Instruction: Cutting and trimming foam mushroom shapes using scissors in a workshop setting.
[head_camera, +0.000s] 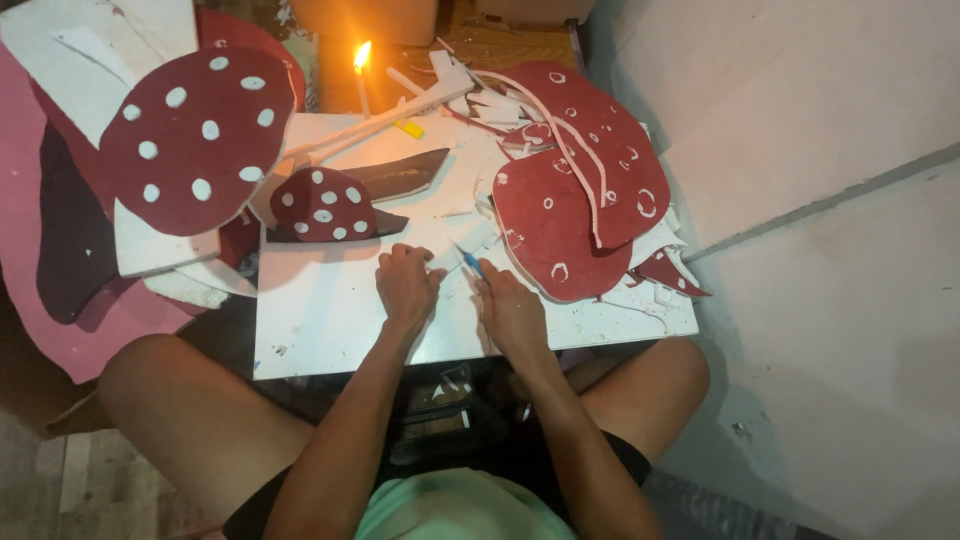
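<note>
White foam board (330, 320) lies before crossed legs; near its middle, the right hand (512, 312) grips a blue-handled cutter (471, 263), the left hand (406, 284) beside it curled into a fist.

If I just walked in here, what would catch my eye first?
Probably the lit candle glowing at the far edge, and the big dark red mushroom cap with white dots lying at the upper left. Near the middle of the white board, the left hand presses down while the right hand holds a small blue cutter. Red sheets with cut-out holes lie to the right.
</note>
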